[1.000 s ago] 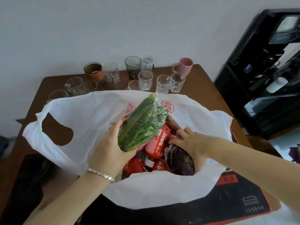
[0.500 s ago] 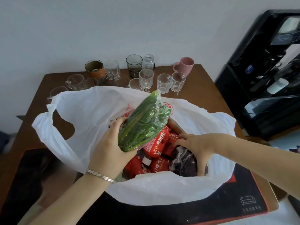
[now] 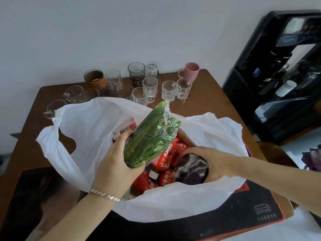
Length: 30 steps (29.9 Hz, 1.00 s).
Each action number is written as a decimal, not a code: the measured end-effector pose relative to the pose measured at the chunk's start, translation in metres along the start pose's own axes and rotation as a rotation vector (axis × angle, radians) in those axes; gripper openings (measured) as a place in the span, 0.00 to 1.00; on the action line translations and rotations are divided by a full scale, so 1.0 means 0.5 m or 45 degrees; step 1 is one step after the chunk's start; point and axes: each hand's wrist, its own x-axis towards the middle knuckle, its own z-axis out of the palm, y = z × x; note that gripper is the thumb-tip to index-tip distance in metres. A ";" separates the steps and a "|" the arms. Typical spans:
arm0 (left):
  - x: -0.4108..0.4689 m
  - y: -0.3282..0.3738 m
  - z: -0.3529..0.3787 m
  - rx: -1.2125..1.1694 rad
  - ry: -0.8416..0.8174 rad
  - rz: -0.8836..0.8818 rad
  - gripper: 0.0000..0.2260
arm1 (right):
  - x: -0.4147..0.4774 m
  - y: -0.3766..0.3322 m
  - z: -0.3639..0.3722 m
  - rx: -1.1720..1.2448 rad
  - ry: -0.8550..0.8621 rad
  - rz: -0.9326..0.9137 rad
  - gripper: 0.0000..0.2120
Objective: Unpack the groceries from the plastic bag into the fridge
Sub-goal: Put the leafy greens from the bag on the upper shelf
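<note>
A person is unpacking a white plastic bag (image 3: 86, 133) that is standing open on a brown wooden desk (image 3: 208, 103). The left hand (image 3: 114, 164), with a silver bracelet (image 3: 104, 194) at the wrist, is gripping a pack of green vegetables (image 3: 152, 136) wrapped in clear film. Thumb and fingers are curled round the pack's lower end, and it is tilting up and away above the bag's mouth. The right hand (image 3: 213, 162) is reaching into the bag from the right, its fingers closed over a round purple vegetable (image 3: 191, 169), also in film, which is sitting inside the bag against the near right wall. Red drink packs (image 3: 165, 160) with white lettering are lying packed between the two hands, inside the bag.

Behind the bag, clear glass mugs (image 3: 168, 90) are crowding the desk's far edge, with a dark glass tumbler (image 3: 136, 72), a cup in a brown sleeve (image 3: 94, 79) and a pink mug (image 3: 191, 71) among them. A black mat (image 3: 225, 223) with a red border is lying under the bag at the near edge. A black appliance (image 3: 278, 84) is standing to the right of the desk, against the wall.
</note>
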 end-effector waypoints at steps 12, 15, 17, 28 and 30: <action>0.127 0.225 -0.052 -0.134 -0.028 0.601 0.35 | -0.291 -0.103 -0.096 0.700 1.162 0.117 0.45; 0.138 0.337 -0.016 -0.158 -0.152 0.776 0.34 | -0.400 -0.076 -0.072 0.864 1.482 0.248 0.42; 0.123 0.420 0.018 -0.168 -0.266 0.913 0.32 | -0.484 -0.047 -0.034 0.973 1.706 0.366 0.38; -0.341 0.883 0.326 -0.124 -0.790 1.514 0.30 | -1.071 -0.049 0.395 1.269 2.604 0.910 0.33; -0.482 0.966 0.387 -0.142 -0.896 1.590 0.30 | -1.188 -0.070 0.496 1.232 2.749 1.039 0.31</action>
